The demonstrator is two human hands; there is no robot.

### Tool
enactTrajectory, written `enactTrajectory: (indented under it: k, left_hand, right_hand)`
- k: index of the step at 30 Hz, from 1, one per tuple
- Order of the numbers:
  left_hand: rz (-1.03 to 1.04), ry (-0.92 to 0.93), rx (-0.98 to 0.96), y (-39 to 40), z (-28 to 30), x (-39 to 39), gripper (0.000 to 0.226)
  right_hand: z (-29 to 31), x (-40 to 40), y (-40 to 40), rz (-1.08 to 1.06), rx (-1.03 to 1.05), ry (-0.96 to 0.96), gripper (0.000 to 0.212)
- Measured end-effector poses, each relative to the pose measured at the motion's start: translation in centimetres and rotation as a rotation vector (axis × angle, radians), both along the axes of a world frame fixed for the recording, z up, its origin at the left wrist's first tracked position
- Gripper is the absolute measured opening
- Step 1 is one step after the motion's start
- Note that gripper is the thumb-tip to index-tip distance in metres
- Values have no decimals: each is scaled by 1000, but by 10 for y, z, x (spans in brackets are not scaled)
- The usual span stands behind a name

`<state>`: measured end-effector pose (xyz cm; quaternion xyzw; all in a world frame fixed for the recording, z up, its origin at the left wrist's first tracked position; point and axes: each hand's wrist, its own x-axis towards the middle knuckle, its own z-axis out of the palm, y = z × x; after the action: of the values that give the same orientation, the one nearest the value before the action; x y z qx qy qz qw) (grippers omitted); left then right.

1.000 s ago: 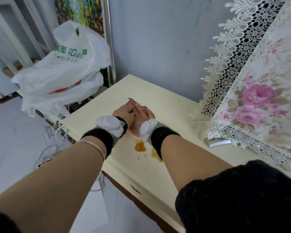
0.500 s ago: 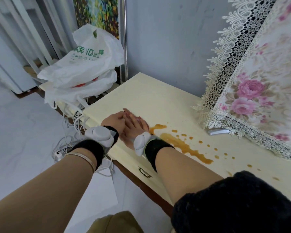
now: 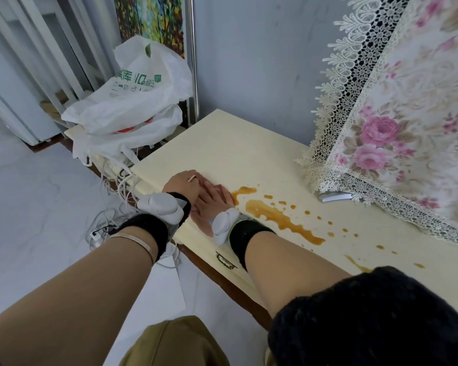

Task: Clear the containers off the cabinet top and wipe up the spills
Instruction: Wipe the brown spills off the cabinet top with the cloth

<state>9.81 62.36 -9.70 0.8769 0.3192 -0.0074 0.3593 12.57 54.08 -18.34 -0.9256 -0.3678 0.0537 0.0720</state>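
Hands stacked flat on cabinet top, near its front-left corner: left hand laid over right hand, fingers straight, palms down, nothing gripped by either. Thin pale sliver visible on back of left hand; cannot tell what. Black cuffs with white sensor pods on both wrists, thin bangle on left forearm. Spill immediately right of right hand: orange-brown streak starting just beside right fingertips, running back along right forearm toward near edge, with scattered droplets further right. Cannot tell whether right hand touches the liquid edge. No cloth visible under palms. Lace-edged floral cover well right of hands, draped over something at back of cabinet, hem resting on top surface. Small silver object poking out from under lace hem, right of spill, apart from it. White plastic bags with green print ahead-left of hands, off cabinet end, on lower surface. Tangle of white cables hanging left of left wrist, down to floor. Drawer pull on cabinet front below right wrist.
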Motion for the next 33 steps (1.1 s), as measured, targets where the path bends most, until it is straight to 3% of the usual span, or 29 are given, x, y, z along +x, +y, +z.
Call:
enactTrajectory:
  k: [15,33]
  left_hand:
    - [-88,-26,105,-35,-23,62,38]
    - [-216,-30,171,-35,-48,163,45]
  right_hand:
    - [3,95,-63,-115,-35,-15,56]
    - [3,217,-103,-285,77,12,59]
